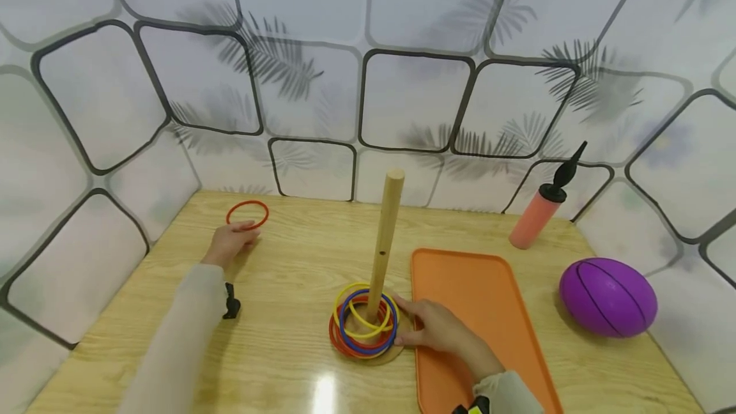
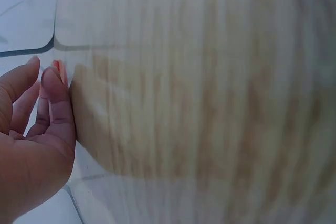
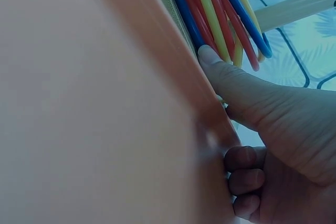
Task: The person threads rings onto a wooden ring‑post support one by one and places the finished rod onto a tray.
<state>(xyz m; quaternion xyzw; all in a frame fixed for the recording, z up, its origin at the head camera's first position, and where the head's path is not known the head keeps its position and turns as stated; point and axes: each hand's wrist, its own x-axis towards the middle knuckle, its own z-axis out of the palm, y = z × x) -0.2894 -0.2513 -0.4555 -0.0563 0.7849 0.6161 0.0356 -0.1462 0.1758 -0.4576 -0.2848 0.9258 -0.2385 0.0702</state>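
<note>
At the back left of the table, my left hand (image 1: 231,241) touches a red ring (image 1: 229,213) with its fingertips. In the left wrist view, a red piece of the ring (image 2: 61,70) shows behind the fingers, and the thumb stands apart from them. A wooden post (image 1: 386,235) rises from a round base (image 1: 395,355). Several red, yellow and blue rings (image 1: 344,351) lie stacked around its foot. My right hand (image 1: 439,331) rests at the stack's right side, index finger and thumb spread. In the right wrist view, the thumb touches the blue ring (image 3: 185,11) nearest the base.
An orange tray (image 1: 477,292) lies right of the post, partly under my right forearm. Further right are a purple ball (image 1: 608,298) and, behind it, a pink hand pump (image 1: 535,219) with a black nozzle. A patterned wall (image 1: 322,82) borders the wooden table (image 1: 276,312).
</note>
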